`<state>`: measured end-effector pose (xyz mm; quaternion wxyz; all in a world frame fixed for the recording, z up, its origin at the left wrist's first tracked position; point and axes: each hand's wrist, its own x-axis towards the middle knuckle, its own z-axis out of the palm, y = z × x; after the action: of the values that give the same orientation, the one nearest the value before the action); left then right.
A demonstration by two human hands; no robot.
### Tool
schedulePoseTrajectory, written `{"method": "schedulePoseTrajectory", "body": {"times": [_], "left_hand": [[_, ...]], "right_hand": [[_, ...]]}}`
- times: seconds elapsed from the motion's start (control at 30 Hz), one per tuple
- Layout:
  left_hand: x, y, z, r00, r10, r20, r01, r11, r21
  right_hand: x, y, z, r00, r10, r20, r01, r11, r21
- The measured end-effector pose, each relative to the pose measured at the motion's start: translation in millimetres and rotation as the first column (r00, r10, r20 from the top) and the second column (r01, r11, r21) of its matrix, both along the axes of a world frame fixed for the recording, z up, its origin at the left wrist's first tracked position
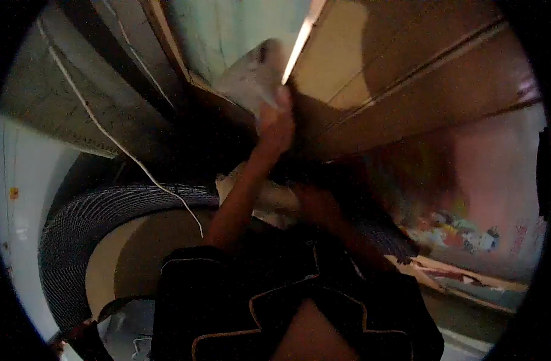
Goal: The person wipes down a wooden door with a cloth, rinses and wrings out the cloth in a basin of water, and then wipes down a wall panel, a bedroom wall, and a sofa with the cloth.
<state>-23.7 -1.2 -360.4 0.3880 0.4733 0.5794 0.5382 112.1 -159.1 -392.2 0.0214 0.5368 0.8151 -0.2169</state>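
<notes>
My left hand (276, 129) reaches up and forward, its fingers closed on a pale, greyish cloth (251, 75). The cloth overlaps a light green panel (227, 27) set in a wooden frame. Lower down, my right hand (314, 201) lies in deep shadow and is smeared, so I cannot tell how its fingers are set. Beside it, partly behind my left forearm, is a pale beige piece (275, 201) that looks like fabric.
A bright strip of light (299, 48) runs along the panel's right edge, by brown wooden boards (419, 48). A white cable (107, 132) hangs at left above a dark woven, rounded rim (65, 253). Colourful printed material (456, 231) lies at right.
</notes>
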Motion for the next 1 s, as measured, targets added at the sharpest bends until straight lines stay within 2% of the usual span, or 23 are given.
{"method": "schedulePoseTrajectory", "body": {"times": [0.03, 0.07, 0.13, 0.17, 0.23, 0.27, 0.33, 0.37, 0.43, 0.47, 0.5, 0.53, 0.6, 0.63, 0.7, 0.8, 0.83, 0.87, 0.93, 0.97, 1.0], "left_hand": [[5.0, 2.0, 15.0, 0.999, -0.007, -0.032, 0.006, 1.0, -0.03], [7.2, 9.1, 40.7, 0.992, -0.018, -0.124, 0.055, 0.953, 0.297], [1.5, 23.3, 54.9, 0.976, 0.035, -0.216, 0.1, 0.808, 0.581], [-5.8, 40.0, 56.4, 0.94, 0.034, -0.341, 0.186, 0.785, 0.591], [-17.0, 59.8, 57.0, 0.888, 0.053, -0.457, 0.251, 0.776, 0.578], [-23.3, 63.5, 54.7, 0.798, -0.053, -0.601, 0.314, 0.887, 0.339], [-25.3, 80.8, 26.6, 0.698, -0.206, -0.686, 0.331, 0.942, 0.054], [-20.1, 99.7, -13.2, 0.797, 0.169, -0.58, 0.015, 0.954, 0.299], [-28.1, 124.6, -42.2, 0.765, 0.515, -0.387, -0.311, 0.821, 0.478], [-36.0, 129.4, -57.4, 0.93, 0.354, 0.096, -0.366, 0.878, 0.309], [-39.9, 132.8, -67.0, 0.903, 0.254, 0.347, -0.344, 0.911, 0.229], [-43.3, 137.5, -79.4, 0.788, 0.189, 0.586, -0.332, 0.932, 0.146], [-46.5, 131.7, -114.1, 0.415, 0.243, 0.877, -0.412, 0.909, -0.057], [-41.7, 135.4, -129.0, 0.407, 0.238, 0.882, -0.424, 0.904, -0.049], [-29.7, 141.4, -156.4, 0.489, 0.429, 0.76, -0.684, 0.729, 0.028], [-36.9, 167.5, -178.2, 0.512, 0.535, 0.672, -0.688, 0.724, -0.051], [-45.8, 167.3, -167.5, 0.513, 0.535, 0.671, -0.69, 0.722, -0.048], [-53.5, 164.3, -136.6, 0.549, 0.364, 0.752, -0.561, 0.828, 0.01], [-64.0, 158.8, -83.6, 0.542, 0.195, 0.818, -0.424, 0.903, 0.066], [-69.8, 158.3, -60.7, 0.65, 0.192, 0.735, -0.363, 0.928, 0.079], [-72.7, 156.3, -62.4, 0.699, 0.196, 0.687, -0.332, 0.941, 0.07]], "right_hand": [[0.1, 5.2, 5.1, 0.999, 0.024, 0.043, -0.023, 1.0, -0.022], [-3.5, 10.3, 13.5, 0.997, 0.049, 0.056, -0.049, 0.999, -0.004], [-11.1, 4.7, 27.2, 0.994, -0.105, -0.005, 0.102, 0.974, -0.203], [-8.1, 6.4, 21.2, 0.997, -0.077, 0.005, 0.077, 0.978, -0.195], [-0.4, 6.8, 3.0, 0.981, -0.008, 0.192, 0.049, 0.976, -0.213], [1.6, 4.9, 0.1, 0.98, 0.024, 0.197, 0.022, 0.974, -0.225], [5.1, -1.1, -2.0, 0.998, -0.004, -0.064, -0.002, 0.995, -0.102], [4.2, -1.5, 2.0, 0.998, 0.01, -0.066, -0.017, 0.994, -0.108], [-4.1, 4.5, 15.4, 0.998, -0.031, -0.061, 0.023, 0.993, -0.119], [2.7, 0.7, 6.3, 0.998, -0.026, -0.057, 0.018, 0.991, -0.132], [12.6, -2.9, -8.4, 0.998, 0.004, -0.059, -0.007, 0.998, -0.058], [14.5, -3.1, -11.0, 0.998, 0.032, -0.058, -0.032, 0.999, 0.013], [4.0, -4.5, 9.1, 1.0, 0.01, -0.02, -0.011, 0.999, -0.043], [1.6, 1.3, 17.6, 1.0, -0.024, 0.017, 0.025, 0.997, -0.077], [5.8, 2.1, 19.5, 1.0, 0.006, 0.002, -0.006, 0.999, -0.041], [4.7, -4.2, 23.1, 1.0, 0.007, -0.017, -0.007, 1.0, -0.007], [1.6, -3.4, 18.5, 1.0, -0.011, -0.018, 0.012, 1.0, 0.015], [4.1, -3.2, 16.1, 1.0, -0.012, -0.015, 0.012, 1.0, 0.014], [14.1, -4.7, 7.5, 0.998, 0.052, -0.022, -0.051, 0.996, 0.075], [17.3, -5.3, 2.0, 0.998, 0.053, -0.021, -0.052, 0.997, 0.064], [21.1, -7.6, -3.8, 0.999, 0.038, -0.012, -0.038, 0.998, 0.047]]}}
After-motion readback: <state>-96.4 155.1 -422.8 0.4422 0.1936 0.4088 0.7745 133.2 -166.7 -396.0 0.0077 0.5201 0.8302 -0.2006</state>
